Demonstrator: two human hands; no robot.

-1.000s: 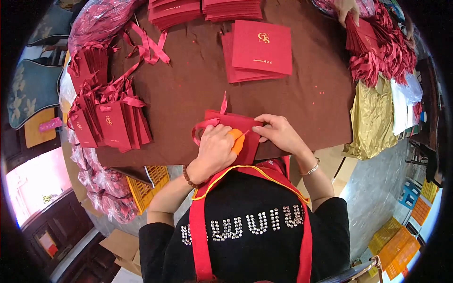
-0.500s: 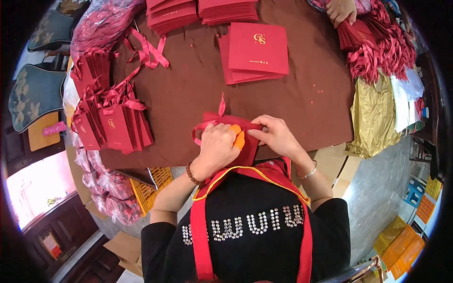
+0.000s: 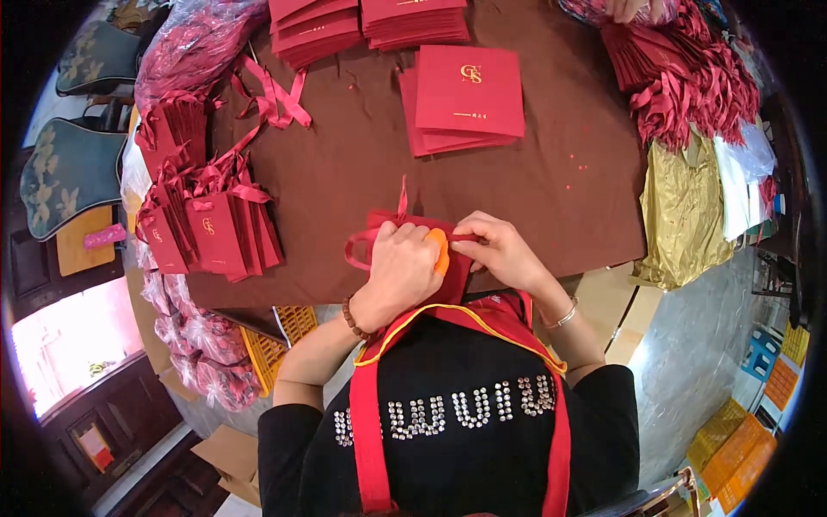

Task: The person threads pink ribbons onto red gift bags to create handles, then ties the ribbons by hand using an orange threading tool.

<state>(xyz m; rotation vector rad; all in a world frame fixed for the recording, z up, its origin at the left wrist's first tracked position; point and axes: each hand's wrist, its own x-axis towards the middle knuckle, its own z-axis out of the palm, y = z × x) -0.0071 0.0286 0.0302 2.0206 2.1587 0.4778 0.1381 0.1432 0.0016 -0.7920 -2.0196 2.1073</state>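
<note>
At the table's near edge, my left hand is closed over a small red gift bag, its fingers curled with the knuckles up. An orange finger cover shows on the side of that hand facing the other. My right hand pinches at the bag's right side, thumb and forefinger together; what lies between these fingertips is too small to tell. A red ribbon loops out left of the bag, and a ribbon end sticks up beyond it.
Flat red bags lie stacked ahead on the brown-covered table. Bags with ribbon handles stand at left, near loose ribbon. At right are ribboned bags and a gold sack. A person's hand shows at the far right.
My left hand has shifted slightly right, closer to my right hand, over the bag. The other person's hand has moved up and away from the ribboned bags, mostly out of view.
</note>
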